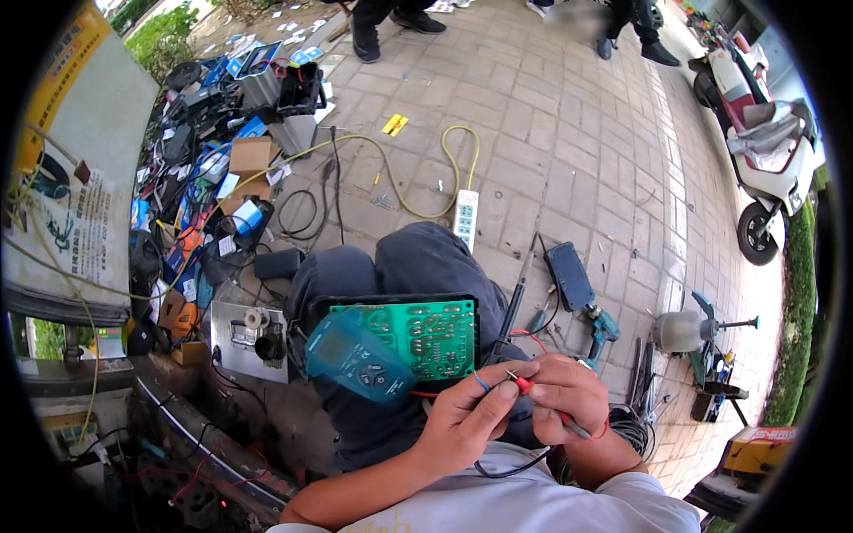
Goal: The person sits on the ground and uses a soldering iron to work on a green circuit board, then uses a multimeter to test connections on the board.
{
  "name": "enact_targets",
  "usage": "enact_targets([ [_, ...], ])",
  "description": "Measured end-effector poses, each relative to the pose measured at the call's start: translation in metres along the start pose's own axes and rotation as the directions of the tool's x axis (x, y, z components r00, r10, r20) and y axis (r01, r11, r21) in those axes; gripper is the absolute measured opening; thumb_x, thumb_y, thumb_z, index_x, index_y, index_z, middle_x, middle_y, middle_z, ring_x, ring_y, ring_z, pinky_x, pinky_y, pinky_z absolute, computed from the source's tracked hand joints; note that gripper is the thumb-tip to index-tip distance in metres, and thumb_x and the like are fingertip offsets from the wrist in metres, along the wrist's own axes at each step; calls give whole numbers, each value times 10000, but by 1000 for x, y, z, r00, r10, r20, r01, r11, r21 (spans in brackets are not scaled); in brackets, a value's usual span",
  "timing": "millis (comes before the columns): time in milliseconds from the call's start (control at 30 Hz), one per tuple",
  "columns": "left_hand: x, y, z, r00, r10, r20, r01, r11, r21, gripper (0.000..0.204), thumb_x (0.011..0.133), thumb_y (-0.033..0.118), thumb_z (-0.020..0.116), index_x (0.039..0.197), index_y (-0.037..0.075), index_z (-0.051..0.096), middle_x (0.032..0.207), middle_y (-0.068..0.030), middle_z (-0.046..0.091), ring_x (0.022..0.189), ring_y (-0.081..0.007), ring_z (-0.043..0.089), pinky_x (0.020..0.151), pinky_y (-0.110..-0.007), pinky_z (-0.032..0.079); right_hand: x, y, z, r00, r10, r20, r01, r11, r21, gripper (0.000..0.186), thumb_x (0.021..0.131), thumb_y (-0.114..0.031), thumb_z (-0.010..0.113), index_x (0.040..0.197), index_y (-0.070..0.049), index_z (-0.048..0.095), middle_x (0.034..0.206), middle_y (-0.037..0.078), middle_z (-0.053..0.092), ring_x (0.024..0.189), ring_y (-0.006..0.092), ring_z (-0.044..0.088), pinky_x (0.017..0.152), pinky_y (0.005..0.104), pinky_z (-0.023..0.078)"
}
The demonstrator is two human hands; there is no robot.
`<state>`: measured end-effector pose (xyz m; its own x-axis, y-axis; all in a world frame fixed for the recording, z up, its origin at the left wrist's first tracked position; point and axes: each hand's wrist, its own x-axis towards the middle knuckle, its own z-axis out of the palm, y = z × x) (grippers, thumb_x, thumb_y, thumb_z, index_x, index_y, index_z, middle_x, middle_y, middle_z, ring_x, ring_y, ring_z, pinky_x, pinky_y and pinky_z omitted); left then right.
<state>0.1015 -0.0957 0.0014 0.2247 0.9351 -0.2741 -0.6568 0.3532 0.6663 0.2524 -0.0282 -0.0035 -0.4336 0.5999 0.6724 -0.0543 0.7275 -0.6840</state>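
My left hand (468, 410) and my right hand (569, 398) meet above my lap. In my right hand is a red test probe (525, 386), its pointed metal tip toward my left hand. The left thumb and fingertips close around that tip; whether they pinch a small part there is too fine to make out. A blue band (481, 382) shows by the left fingers. Just beyond the hands, a green circuit board (440, 333) lies in a black case across my thighs. A teal multimeter (355, 360) rests tilted over the board's left part.
On the paving are a soldering iron (515, 306), a dark blue case (569, 275), a cordless drill (604, 329), a power strip (466, 218) and a spray bottle (677, 331). Boxes (253, 155) and parts are heaped at left. A scooter (755, 133) stands far right; people stand beyond.
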Motion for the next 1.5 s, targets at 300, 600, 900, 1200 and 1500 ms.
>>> enact_targets([
  [300,0,-4,1,997,4,-75,-9,998,-68,263,949,190,496,1085,-12,594,681,-8,520,507,-43,379,455,-200,290,-12,-6,-3,992,122,20,-124,980,159,249,703,52,588,951,40,568,826,177,609,646,286,607,639,390,520],
  [600,1,-4,1,997,68,-43,-65,995,74,312,929,215,538,1117,-30,585,702,-33,538,498,-58,386,438,-208,290,-18,-17,-4,891,443,-104,-304,750,588,194,785,46,573,979,51,568,865,212,614,711,262,625,633,362,515],
  [900,1,-2,0,1000,18,9,-19,987,161,316,911,198,569,1141,-18,579,730,-42,535,516,-68,431,445,-213,331,20,-3,-31,931,364,37,-330,789,518,197,746,10,674,927,36,600,851,159,627,768,237,620,695,344,486],
  [1200,1,0,3,998,-12,-58,31,936,350,193,883,171,613,984,10,650,700,2,559,613,-51,446,543,-207,368,36,3,-31,834,423,355,-552,641,534,177,768,-16,686,915,43,606,881,164,633,855,268,608,755,360,480],
  [1500,4,1,2,994,-53,-101,91,899,428,198,884,176,611,981,6,641,739,-33,579,670,-74,491,572,-225,388,29,0,-22,857,460,231,-501,641,581,162,793,-55,688,898,6,581,889,155,634,849,223,606,742,327,480],
])
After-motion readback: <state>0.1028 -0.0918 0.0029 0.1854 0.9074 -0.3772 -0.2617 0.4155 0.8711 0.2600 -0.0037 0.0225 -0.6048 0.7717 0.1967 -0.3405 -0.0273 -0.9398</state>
